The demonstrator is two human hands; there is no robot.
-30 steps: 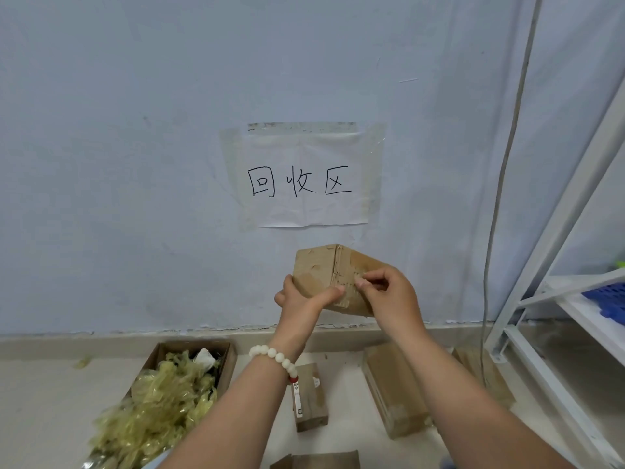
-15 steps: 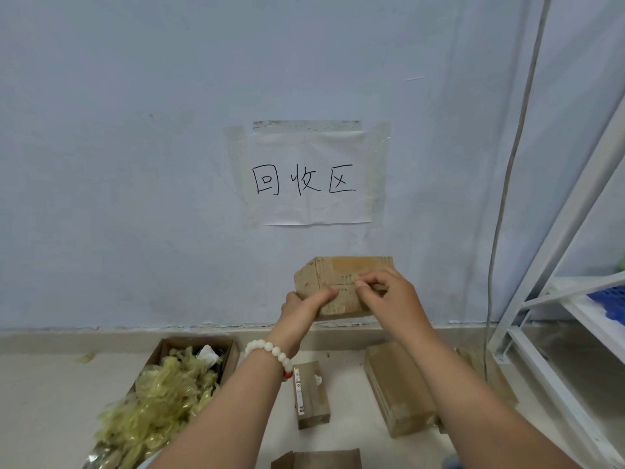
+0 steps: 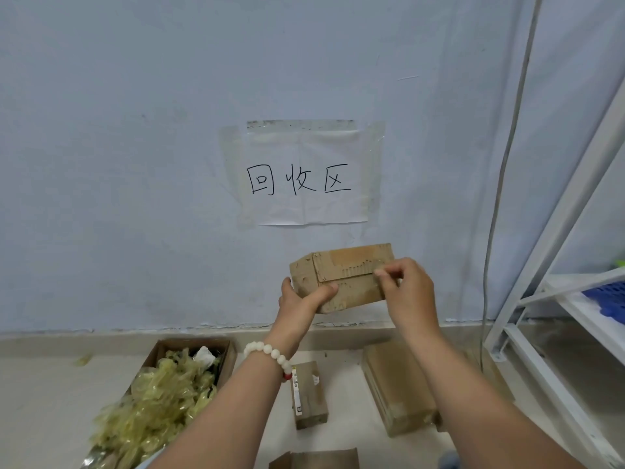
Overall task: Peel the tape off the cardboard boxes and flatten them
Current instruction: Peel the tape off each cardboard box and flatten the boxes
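The bottom edge cuts off a cardboard piece [image 3: 314, 460] — the right hand [image 3: 407, 292] hides the held box's [image 3: 341, 275] end.

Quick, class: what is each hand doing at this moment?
Left hand: closed, holding the cardboard box from below.
Right hand: fingers pinched at the box's front face, likely on tape; tape itself unclear.

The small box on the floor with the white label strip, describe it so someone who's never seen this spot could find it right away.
Start at the paper sign taped to the wall and drop straight down to the floor. There, between the open carton of crumpled yellowish tape and a larger plain box, lies the small box. It alone carries a white label strip along its left edge.
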